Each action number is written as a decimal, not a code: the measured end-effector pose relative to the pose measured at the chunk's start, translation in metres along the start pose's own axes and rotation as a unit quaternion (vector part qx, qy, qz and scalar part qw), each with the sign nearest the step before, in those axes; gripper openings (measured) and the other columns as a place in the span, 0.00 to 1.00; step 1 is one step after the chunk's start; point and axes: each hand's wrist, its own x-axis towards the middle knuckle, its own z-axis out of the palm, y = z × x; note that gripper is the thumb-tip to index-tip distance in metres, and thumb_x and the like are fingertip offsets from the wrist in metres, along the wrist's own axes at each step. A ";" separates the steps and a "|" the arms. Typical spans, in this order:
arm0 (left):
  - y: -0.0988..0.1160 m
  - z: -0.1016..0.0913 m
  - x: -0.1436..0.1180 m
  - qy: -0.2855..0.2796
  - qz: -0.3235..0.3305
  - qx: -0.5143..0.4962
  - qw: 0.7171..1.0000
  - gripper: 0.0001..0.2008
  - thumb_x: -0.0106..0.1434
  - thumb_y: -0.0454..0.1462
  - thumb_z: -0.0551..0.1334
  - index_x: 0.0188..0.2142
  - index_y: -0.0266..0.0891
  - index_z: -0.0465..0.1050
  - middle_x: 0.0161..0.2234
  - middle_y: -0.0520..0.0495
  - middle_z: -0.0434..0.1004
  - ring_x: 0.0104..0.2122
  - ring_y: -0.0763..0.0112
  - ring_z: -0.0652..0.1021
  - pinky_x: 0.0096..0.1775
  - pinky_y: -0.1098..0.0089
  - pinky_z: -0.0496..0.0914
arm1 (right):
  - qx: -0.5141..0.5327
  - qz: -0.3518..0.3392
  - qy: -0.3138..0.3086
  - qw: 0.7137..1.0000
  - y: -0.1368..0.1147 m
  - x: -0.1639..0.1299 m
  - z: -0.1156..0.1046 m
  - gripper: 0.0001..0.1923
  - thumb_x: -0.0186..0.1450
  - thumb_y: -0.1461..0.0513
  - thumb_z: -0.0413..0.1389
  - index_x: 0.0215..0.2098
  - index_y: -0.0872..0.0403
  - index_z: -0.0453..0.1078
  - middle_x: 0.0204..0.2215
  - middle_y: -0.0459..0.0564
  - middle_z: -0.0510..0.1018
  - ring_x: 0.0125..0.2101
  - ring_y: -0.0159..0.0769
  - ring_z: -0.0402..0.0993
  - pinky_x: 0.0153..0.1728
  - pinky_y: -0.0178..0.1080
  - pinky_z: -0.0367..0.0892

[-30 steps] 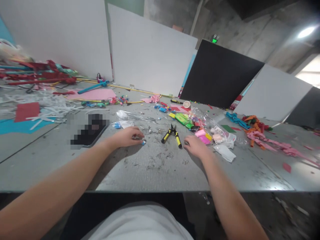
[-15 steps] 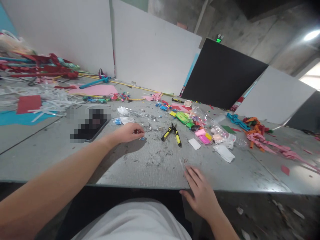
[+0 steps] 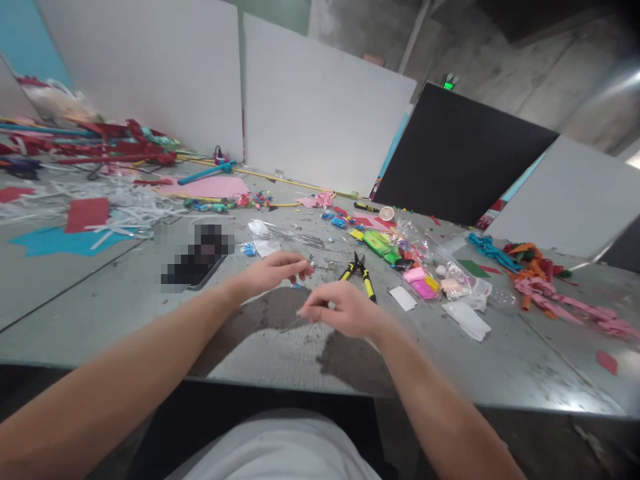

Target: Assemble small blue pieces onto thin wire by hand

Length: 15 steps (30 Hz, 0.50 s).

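Observation:
Over the middle of the table, my left hand (image 3: 280, 270) is closed, thumb and fingers curled together; whatever is between them is hidden. Just to its right, my right hand (image 3: 345, 308) pinches thumb against forefinger, a tiny pale bit at its fingertips too small to name. A small blue piece (image 3: 297, 286) shows right below my left fingertips; I cannot tell whether it lies on the table or is held. Behind my right hand are yellow-and-black pliers (image 3: 369, 285) with their handles spread. Thin clear strips and wires (image 3: 295, 235) lie beyond my left hand.
A pixelated dark phone-like object (image 3: 200, 263) lies left. Colourful clay packs (image 3: 380, 245) and a white card (image 3: 403, 298) are at right, with crumpled white paper (image 3: 467, 320). Paper strips (image 3: 125, 207) heap at far left, twisted pink paper (image 3: 560, 300) at far right. Upright boards (image 3: 320, 100) stand behind.
My right hand has lifted from the table's front edge and moved left and away from me, close to my left hand, its fingers closing into a pinch. The camera view has shifted slightly.

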 end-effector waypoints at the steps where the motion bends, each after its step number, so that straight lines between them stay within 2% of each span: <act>1: -0.001 0.000 -0.001 -0.011 -0.003 -0.060 0.998 0.26 0.66 0.58 0.62 0.40 0.36 0.78 0.39 0.42 0.80 0.38 0.64 0.78 0.40 0.66 0.72 | 0.011 0.013 -0.021 1.000 0.006 0.017 -0.005 0.12 0.69 0.55 0.61 0.32 0.53 0.77 0.26 0.45 0.79 0.26 0.31 0.71 0.31 0.34 0.63; 2: -0.003 -0.001 -0.002 -0.033 -0.016 -0.117 0.992 0.28 0.67 0.61 0.60 0.40 0.36 0.78 0.40 0.41 0.80 0.39 0.62 0.78 0.40 0.64 0.72 | 0.013 0.025 -0.014 1.000 0.013 0.031 -0.007 0.12 0.69 0.54 0.60 0.32 0.53 0.77 0.25 0.44 0.78 0.25 0.30 0.69 0.30 0.34 0.61; 4: -0.007 -0.003 -0.002 -0.025 -0.059 -0.154 0.986 0.27 0.66 0.61 0.61 0.40 0.38 0.75 0.36 0.44 0.78 0.35 0.65 0.77 0.35 0.66 0.70 | 0.024 0.040 0.044 0.998 0.032 0.049 -0.004 0.15 0.70 0.53 0.57 0.31 0.53 0.75 0.24 0.43 0.76 0.24 0.30 0.65 0.27 0.35 0.57; 6: -0.009 -0.003 -0.002 -0.013 -0.107 -0.119 0.987 0.23 0.65 0.57 0.64 0.38 0.38 0.73 0.33 0.48 0.75 0.30 0.70 0.74 0.30 0.70 0.66 | 0.018 0.060 0.116 0.991 0.050 0.055 0.005 0.16 0.70 0.53 0.55 0.30 0.53 0.74 0.23 0.43 0.74 0.24 0.30 0.64 0.28 0.36 0.56; 9: -0.008 0.000 0.000 -0.011 -0.121 -0.068 0.990 0.19 0.66 0.52 0.64 0.35 0.37 0.71 0.29 0.52 0.68 0.25 0.75 0.67 0.26 0.73 0.59 | -0.004 0.091 0.186 0.978 0.067 0.051 0.020 0.18 0.68 0.49 0.57 0.27 0.53 0.72 0.21 0.43 0.70 0.25 0.31 0.62 0.29 0.37 0.55; 13: -0.006 0.004 0.000 -0.006 -0.122 -0.082 0.989 0.18 0.66 0.52 0.65 0.37 0.38 0.70 0.28 0.55 0.62 0.24 0.78 0.61 0.25 0.75 0.56 | 0.099 0.120 0.309 0.938 0.070 0.045 0.024 0.20 0.61 0.45 0.63 0.29 0.52 0.70 0.23 0.42 0.70 0.26 0.32 0.63 0.30 0.37 0.59; 15: -0.004 0.004 -0.002 -0.003 -0.132 -0.111 0.985 0.18 0.67 0.52 0.65 0.38 0.38 0.70 0.27 0.56 0.60 0.23 0.78 0.59 0.25 0.76 0.54 | 0.171 0.113 0.344 0.916 0.070 0.045 0.025 0.20 0.55 0.47 0.67 0.31 0.51 0.71 0.25 0.42 0.72 0.27 0.32 0.65 0.31 0.37 0.61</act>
